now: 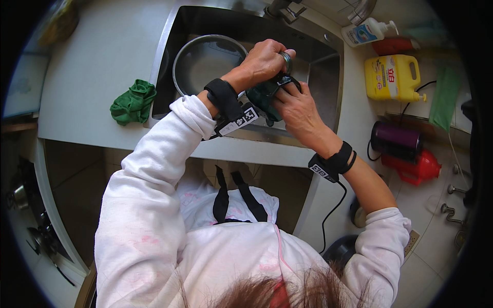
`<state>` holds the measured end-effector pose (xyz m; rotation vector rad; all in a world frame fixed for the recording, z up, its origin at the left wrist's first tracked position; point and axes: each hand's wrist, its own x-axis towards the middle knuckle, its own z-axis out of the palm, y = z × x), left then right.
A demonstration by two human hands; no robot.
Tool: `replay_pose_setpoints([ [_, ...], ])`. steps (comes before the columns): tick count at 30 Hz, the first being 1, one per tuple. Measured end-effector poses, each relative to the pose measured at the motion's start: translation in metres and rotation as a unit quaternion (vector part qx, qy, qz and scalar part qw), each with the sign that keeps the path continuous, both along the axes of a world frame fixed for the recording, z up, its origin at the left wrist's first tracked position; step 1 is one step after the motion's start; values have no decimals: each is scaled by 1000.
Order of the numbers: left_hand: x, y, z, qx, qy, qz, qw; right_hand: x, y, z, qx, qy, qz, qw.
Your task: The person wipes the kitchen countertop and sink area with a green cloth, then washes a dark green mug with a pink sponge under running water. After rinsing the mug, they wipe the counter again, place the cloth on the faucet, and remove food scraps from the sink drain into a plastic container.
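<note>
Over the stainless steel sink, my left hand grips a small object with a shiny ringed metal rim; most of it is hidden by the fingers. Just below and to the right, my right hand holds a wet dark green cloth against the object's dark lower part, fingers bent into it. A large round pan with water in it sits in the sink, left of my hands. The faucet is at the sink's far edge.
A crumpled green cloth lies on the counter left of the sink. Right of the sink stand a white pump bottle and a yellow detergent jug. Nearer are a purple cylindrical container and a red plastic container.
</note>
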<state>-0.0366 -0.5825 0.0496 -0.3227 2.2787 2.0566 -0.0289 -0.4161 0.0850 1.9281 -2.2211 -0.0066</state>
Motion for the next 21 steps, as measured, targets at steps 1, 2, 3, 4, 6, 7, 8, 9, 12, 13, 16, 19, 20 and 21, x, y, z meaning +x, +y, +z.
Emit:
replay_pose_setpoints([
  [1, 0, 0, 1, -7, 2, 1, 1000, 0, -1, -1, 5, 9, -6, 1000],
  [2, 1, -1, 1, -17, 11, 3, 1000, 1, -1, -2, 12, 16, -6, 1000],
  [3, 1, -1, 1, -14, 12, 10, 1000, 2, -2, -3, 17, 14, -22, 1000],
  [4, 2, 0, 1, -12, 21, 19, 1000, 3, -2, -3, 25, 11, -30, 999],
  [6, 3, 1, 0, -2, 36, 31, 999, 6, -1, -4, 28, 1, -42, 999],
  [7, 3, 1, 0, 7, 42, 33, 999, 7, -1, -4, 23, -5, -44, 999],
  [8, 4, 2, -1, 21, 54, 34, 998, 10, -1, -4, 22, -12, -64, 998],
  [9, 5, 2, -1, 9, 56, 43, 997, 12, -1, -4, 19, -25, -47, 998],
  [12, 5, 0, 1, -29, 73, 46, 996, 18, -4, -6, 76, -109, -70, 989],
  [13, 5, -1, 2, -50, 76, 37, 995, 19, -6, -6, 38, -106, -73, 991],
  [16, 7, -3, 3, -7, 70, 54, 996, 20, -8, -8, 21, -120, -106, 987],
  [19, 13, -2, 3, 49, 85, 83, 992, 20, -6, -7, 7, -141, -118, 983],
  [20, 16, 0, 3, 71, 87, 87, 990, 20, -4, -7, 3, -157, -123, 980],
  [21, 17, 1, 3, 94, 90, 89, 987, 20, -4, -7, 12, -170, -145, 975],
])
